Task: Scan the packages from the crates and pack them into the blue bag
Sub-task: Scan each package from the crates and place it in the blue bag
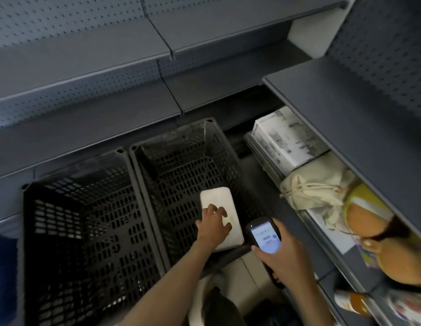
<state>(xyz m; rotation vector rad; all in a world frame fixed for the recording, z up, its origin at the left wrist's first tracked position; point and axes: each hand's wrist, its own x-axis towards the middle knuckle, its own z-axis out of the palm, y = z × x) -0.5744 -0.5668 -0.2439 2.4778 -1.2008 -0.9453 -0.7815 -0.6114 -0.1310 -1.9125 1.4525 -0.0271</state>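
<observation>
Under our left hand (214,228) lay the white package (217,196), low in the right crate (193,147); our fingers rested on its top, spread wide. Just right of those fingers, our right hand (283,254) held the scanner (263,236), fingers curled round it, screen lit. Left of them stood the left crate (75,231).

My left hand (214,228) covers the six-o'clock end of the white package (217,196); my right hand (284,255) hides the base of the scanner (264,237), its screen text blurred.
</observation>
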